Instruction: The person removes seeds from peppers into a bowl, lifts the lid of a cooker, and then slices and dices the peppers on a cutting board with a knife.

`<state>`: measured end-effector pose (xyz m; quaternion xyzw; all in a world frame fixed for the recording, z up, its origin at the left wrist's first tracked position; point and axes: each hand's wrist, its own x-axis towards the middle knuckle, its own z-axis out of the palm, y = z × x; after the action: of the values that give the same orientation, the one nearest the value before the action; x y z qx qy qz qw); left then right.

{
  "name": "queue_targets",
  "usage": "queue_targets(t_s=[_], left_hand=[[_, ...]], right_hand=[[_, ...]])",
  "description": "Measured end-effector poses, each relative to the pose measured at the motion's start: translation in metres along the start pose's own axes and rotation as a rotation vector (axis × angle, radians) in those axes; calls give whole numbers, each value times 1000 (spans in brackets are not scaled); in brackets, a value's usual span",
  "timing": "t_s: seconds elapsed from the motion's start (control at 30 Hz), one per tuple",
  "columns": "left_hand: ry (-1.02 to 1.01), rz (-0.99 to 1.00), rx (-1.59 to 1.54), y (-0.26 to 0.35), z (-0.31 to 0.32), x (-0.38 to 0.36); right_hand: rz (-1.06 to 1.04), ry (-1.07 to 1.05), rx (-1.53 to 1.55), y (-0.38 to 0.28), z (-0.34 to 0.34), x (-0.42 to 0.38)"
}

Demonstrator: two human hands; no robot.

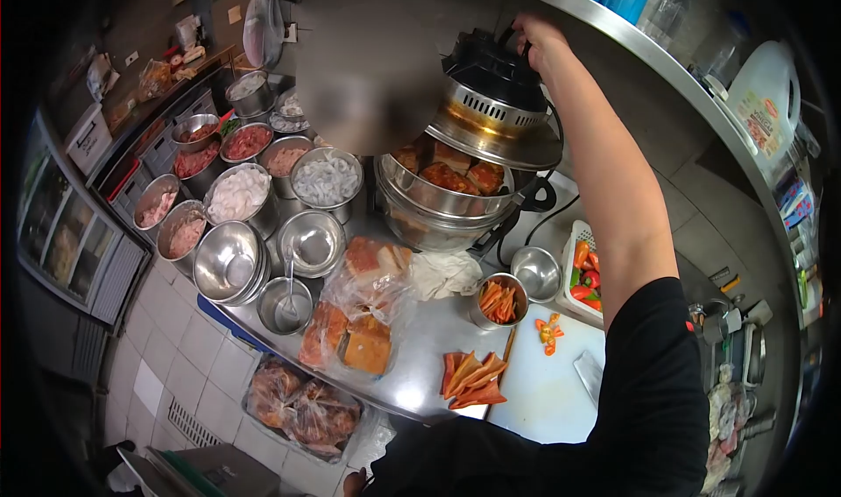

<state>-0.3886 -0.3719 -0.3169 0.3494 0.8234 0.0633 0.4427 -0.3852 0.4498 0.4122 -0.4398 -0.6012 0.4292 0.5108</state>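
At the top, my right hand [536,40] is closed round the handle of a halogen oven lid [492,103], which has a black top and a steel ring. The lid is raised and tilted over the oven bowl [438,221]. Browned meat pieces [451,177] show inside the bowl's steel extension ring. At the bottom edge, only a small part of my left hand [355,482] shows beside my dark clothing, its fingers mostly hidden. Below the oven lies a white cloth [445,274], next to bagged slabs of meat [359,309].
Several steel pots of raw meat [241,190] crowd the left side. A white cutting board [547,374] carries pepper pieces and a knife [589,376]. Pepper strips fill a steel cup [499,303]. A metal shelf edge [701,103] curves overhead. A blurred patch covers the top middle.
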Motion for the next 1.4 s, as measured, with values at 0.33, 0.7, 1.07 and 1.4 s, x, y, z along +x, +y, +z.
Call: queue_targets(t_s=[0.33,0.7,1.07,1.4], left_hand=[[-132,-196,-212,1,10,3],[-165,-273,-275,-4,19,-5],[193,183,98,-6,14,-3],[20,-137,-436,42,-33,-12]], right_hand=[[-128,136,-28,39,29,-34],[-215,169,-107,73,48,-24],[-262,227,-330,77,59,-23],[-452,-186,-862,49,45,-77]])
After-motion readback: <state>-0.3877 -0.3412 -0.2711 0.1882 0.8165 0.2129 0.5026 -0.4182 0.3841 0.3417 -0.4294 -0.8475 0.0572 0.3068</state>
